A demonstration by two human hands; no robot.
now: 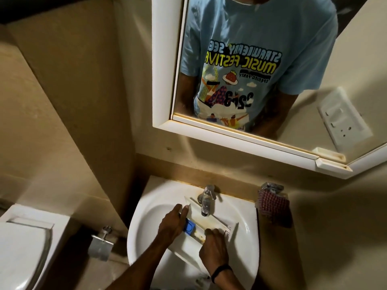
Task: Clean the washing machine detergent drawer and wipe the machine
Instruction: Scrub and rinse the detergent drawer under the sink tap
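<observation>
1. Above our hands, a white-framed mirror (165, 84) filled the wall, reflecting a person's light blue printed T-shirt.
2. Under both hands sat the white sink (146, 214), fixed against the beige wall.
3. Far to the left of our left hand (170, 225) stood a white toilet (23, 248) with its lid down.
4. Between our hands, the detergent drawer (182, 246) lay tilted across the sink bowl, and its far end reached under the tap (206, 203). Brown stains lined its long compartment.
5. Our left hand lay along the drawer's left wall with its fingers stretched out. We could not tell whether it clasped the wall or only steadied it.
6. Our right hand (213, 245) grasped the drawer, its fingers curled over the near wall and its tips down in the stained compartment.
7. Beyond our right hand, a red checked cloth (273, 208) hung from a chrome fitting on the wall beside the sink.
8. Left of our left forearm, a metal toilet-roll holder (100, 244) was mounted low on the wall.
9. Just beside our left hand's fingers, a blue insert (190, 227) sat in the drawer.
10. Around our right wrist ran a black band (221, 271).
</observation>
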